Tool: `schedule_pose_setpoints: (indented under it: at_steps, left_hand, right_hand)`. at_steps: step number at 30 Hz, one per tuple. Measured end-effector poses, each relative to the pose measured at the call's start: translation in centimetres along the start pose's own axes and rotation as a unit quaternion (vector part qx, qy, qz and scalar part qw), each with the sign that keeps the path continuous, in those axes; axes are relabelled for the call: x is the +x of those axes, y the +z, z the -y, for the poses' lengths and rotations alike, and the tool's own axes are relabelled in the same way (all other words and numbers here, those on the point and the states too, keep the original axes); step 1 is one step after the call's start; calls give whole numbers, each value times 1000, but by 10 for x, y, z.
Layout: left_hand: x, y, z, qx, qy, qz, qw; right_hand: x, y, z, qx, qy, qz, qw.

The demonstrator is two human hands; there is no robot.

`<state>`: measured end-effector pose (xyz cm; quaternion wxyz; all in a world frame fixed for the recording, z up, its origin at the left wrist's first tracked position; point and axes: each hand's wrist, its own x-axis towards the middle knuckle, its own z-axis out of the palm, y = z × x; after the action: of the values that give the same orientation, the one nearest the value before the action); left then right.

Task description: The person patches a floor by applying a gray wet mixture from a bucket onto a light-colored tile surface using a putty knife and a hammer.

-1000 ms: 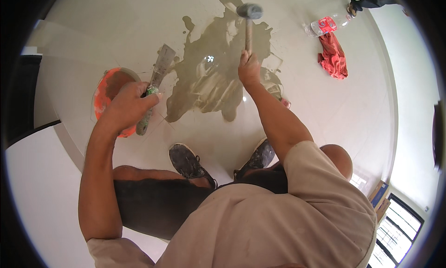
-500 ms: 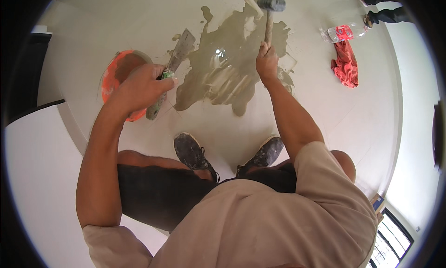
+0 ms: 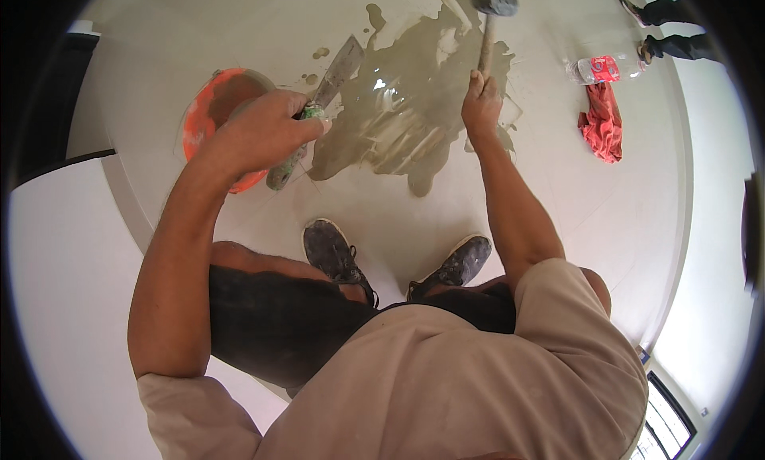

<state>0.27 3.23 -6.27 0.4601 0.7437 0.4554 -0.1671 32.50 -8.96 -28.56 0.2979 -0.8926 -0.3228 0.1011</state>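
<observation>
My left hand point(image 3: 275, 129) is closed round the green, mortar-smeared handle of a scraper point(image 3: 341, 68). Its flat grey blade points up and away over the left edge of a wet grey-brown slurry puddle point(image 3: 398, 101) on the floor. Below and left of that hand sits an orange bucket point(image 3: 195, 125), partly hidden by my hand and forearm, with brown material inside. My right hand point(image 3: 481, 105) grips the wooden handle of a mallet point(image 3: 495, 2). The mallet's dark grey head is held out beyond the hand, over the puddle's far right part.
A clear plastic bottle point(image 3: 603, 69) with a red label lies at the right, touching a crumpled red cloth point(image 3: 603, 125). Another person's legs point(image 3: 673, 29) stand at the far right. My dark shoes point(image 3: 331, 249) are on the pale floor near the puddle. A white wall point(image 3: 721, 165) runs along the right.
The whole view has turned slightly, so the floor things sit further right. Both hands keep their holds on the scraper and the mallet, with little other visible movement.
</observation>
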Motion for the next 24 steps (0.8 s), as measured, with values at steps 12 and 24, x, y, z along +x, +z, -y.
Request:
schedule_pose_setpoints:
  at_steps: [12,24]
  left_hand:
    - [11,7,-14,-73,42,54,995]
    - [6,7,-6,-43,71,15,996]
  right_hand:
    - [-93,-21,-83,152,231,-93,957]
    - [-94,-31,-89,178,390,82,900]
